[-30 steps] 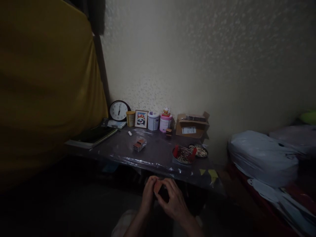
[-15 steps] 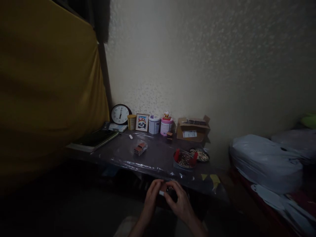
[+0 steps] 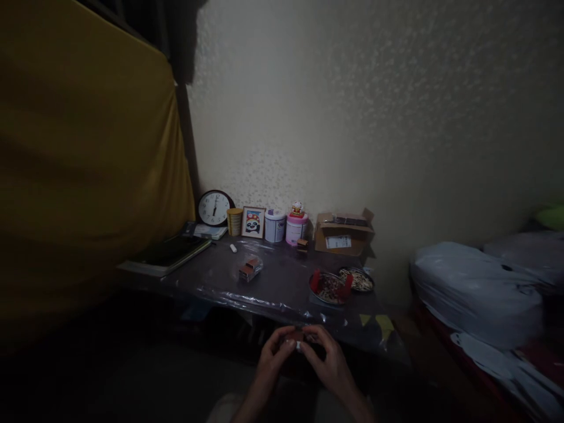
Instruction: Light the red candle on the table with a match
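Change: since the earlier frame, both hands have drawn closer together and now sit slightly lower in the view; the small object's reddish face, broad and open a second ago, is now mostly covered.
Left hand: the left hand (image 3: 274, 359) is raised just below the front edge of the tabletop, curled around the near side of the object.
Right hand: the right hand (image 3: 329, 365) faces it from the other side, touching the same object.
Fingers: the fingers (image 3: 314, 337) of both hands are bent and clenched on the object, their tips nearly meeting above it.
Held object: the small reddish object (image 3: 298, 336) is held between the two hands, in front of the tabletop's edge, with a white bit (image 3: 298, 346) showing at its lower side. Its exact kind is hidden by the fingers.
Tabletop: the dark tabletop (image 3: 282, 288) is covered with clear plastic sheeting (image 3: 229, 294).
Nearest items: a plastic-wrapped small stack of reddish blocks (image 3: 249, 269) and a white stick (image 3: 233, 248) lie on it ahead of the hands. A round metal dish with red clips (image 3: 328, 288) sits beside a second dish (image 3: 356, 279).
Back row: along the wall (image 3: 352, 117) stand a round clock (image 3: 214, 208), a framed panda picture (image 3: 252, 222), a white tin (image 3: 275, 227), a pink tin (image 3: 294, 231) and an open cardboard box (image 3: 343, 235).
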`<state>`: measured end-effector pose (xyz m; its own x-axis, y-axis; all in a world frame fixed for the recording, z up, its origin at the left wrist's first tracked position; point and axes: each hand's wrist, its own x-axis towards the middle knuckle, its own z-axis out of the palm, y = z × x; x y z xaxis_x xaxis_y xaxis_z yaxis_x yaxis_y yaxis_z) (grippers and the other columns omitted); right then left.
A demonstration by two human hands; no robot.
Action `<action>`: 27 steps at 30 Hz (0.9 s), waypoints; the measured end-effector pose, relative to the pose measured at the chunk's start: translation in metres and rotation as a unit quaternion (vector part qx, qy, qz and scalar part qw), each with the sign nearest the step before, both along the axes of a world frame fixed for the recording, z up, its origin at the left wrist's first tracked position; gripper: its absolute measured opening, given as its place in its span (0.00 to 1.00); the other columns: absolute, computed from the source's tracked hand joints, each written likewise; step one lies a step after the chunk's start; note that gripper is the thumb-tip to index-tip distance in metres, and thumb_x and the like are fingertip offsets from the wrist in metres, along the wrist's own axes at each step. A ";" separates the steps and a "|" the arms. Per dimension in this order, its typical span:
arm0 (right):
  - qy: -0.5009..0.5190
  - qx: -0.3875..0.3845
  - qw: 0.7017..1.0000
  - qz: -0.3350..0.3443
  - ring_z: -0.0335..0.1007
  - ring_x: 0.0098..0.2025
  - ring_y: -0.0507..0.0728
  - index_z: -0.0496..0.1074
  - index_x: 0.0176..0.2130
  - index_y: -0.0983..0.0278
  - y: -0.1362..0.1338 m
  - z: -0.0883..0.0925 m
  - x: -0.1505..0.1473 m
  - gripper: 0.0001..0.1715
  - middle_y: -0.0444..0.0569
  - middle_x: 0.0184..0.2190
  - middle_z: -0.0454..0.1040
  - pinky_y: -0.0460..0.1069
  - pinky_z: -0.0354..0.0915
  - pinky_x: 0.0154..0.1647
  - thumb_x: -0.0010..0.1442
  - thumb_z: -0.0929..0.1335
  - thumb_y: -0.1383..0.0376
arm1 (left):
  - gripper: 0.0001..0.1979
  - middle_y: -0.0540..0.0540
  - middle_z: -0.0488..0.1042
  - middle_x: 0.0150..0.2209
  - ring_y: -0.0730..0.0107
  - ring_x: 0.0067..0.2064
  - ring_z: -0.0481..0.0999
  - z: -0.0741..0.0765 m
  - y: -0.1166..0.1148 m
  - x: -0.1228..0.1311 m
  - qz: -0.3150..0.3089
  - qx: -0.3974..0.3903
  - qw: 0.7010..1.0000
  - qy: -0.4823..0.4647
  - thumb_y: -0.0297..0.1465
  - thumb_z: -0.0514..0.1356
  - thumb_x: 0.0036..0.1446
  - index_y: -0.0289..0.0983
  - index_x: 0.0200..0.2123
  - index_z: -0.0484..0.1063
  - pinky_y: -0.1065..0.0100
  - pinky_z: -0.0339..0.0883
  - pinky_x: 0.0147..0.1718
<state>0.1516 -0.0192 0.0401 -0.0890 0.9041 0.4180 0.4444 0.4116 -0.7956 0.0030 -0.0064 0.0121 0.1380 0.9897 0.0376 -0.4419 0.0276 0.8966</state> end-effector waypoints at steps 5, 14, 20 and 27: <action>0.157 -0.054 0.986 0.012 0.72 0.41 0.60 0.71 0.37 0.63 0.007 -0.002 0.005 0.14 0.52 0.37 0.75 0.53 0.66 0.45 0.53 0.68 0.56 | 0.14 0.41 0.79 0.38 0.61 0.39 0.75 -0.004 0.002 0.001 -0.036 -0.033 0.995 -0.092 0.34 0.63 0.46 0.37 0.39 0.74 0.64 0.64 0.41; 0.358 -0.121 0.925 -0.019 0.72 0.39 0.58 0.75 0.34 0.65 0.005 0.010 0.013 0.14 0.50 0.35 0.76 0.52 0.67 0.45 0.49 0.71 0.57 | 0.16 0.39 0.79 0.38 0.59 0.39 0.77 -0.002 -0.001 0.004 -0.082 -0.074 0.982 -0.152 0.33 0.65 0.44 0.35 0.38 0.75 0.62 0.63 0.43; 0.408 -0.122 0.903 -0.050 0.73 0.35 0.57 0.76 0.32 0.65 0.006 0.012 0.012 0.15 0.48 0.30 0.76 0.53 0.68 0.43 0.44 0.73 0.58 | 0.15 0.41 0.79 0.38 0.60 0.41 0.76 0.000 -0.002 0.003 -0.100 -0.081 0.976 -0.178 0.30 0.64 0.45 0.34 0.39 0.75 0.63 0.62 0.46; 0.313 -0.109 0.943 -0.039 0.74 0.35 0.58 0.76 0.34 0.64 0.011 0.002 0.010 0.16 0.48 0.29 0.78 0.52 0.67 0.42 0.50 0.70 0.55 | 0.11 0.44 0.80 0.34 0.68 0.35 0.77 -0.004 0.001 0.003 -0.057 -0.090 0.981 -0.161 0.31 0.64 0.46 0.35 0.36 0.74 0.68 0.65 0.40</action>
